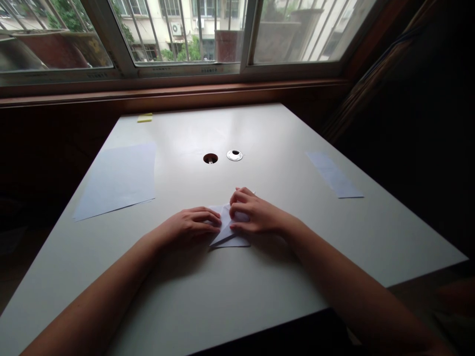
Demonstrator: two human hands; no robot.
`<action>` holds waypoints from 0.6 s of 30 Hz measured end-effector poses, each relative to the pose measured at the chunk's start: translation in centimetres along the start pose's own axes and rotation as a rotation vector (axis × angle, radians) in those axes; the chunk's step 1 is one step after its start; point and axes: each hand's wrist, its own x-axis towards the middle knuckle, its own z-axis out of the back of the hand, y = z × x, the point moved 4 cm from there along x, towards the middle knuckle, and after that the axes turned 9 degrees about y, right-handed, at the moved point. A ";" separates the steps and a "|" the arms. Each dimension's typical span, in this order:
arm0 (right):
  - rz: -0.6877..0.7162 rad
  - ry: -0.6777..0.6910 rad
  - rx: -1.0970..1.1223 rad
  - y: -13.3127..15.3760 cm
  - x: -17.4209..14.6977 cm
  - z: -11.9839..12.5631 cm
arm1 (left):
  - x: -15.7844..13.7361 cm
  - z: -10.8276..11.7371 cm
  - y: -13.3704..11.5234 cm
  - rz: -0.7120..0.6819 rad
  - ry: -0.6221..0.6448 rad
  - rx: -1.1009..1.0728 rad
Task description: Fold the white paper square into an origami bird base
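Note:
A small folded sheet of white paper (230,236) lies on the white table between my two hands, with a diagonal crease and a raised flap showing. My left hand (195,222) rests on the paper's left side, its fingers lying flat and stretched toward the middle. On the right, my right hand (254,212) has its fingers bent and pinched on the paper's flap. The knuckles hide part of the paper's upper right area.
A stack of white sheets (118,180) lies at the left, and a narrow paper strip (334,173) at the right. A yellow sticky-note pad (144,118) sits by the far edge. Beyond my hands are a round cable hole (210,158) and a metal ring cover (234,155).

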 end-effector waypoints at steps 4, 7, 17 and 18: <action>0.056 0.012 0.051 0.3 0.3 -0.3 | 0.1 -0.1 0.0 0.002 -0.007 0.062; 0.081 0.032 0.097 0.7 0.6 -0.6 | 0.1 -0.1 -0.1 -0.008 -0.022 0.076; 0.125 0.095 0.128 1.4 1.0 -1.2 | 0.3 0.4 -0.4 -0.040 -0.061 -0.113; 0.121 0.101 0.125 1.3 0.9 -1.2 | 0.3 0.3 -0.4 -0.045 -0.057 -0.125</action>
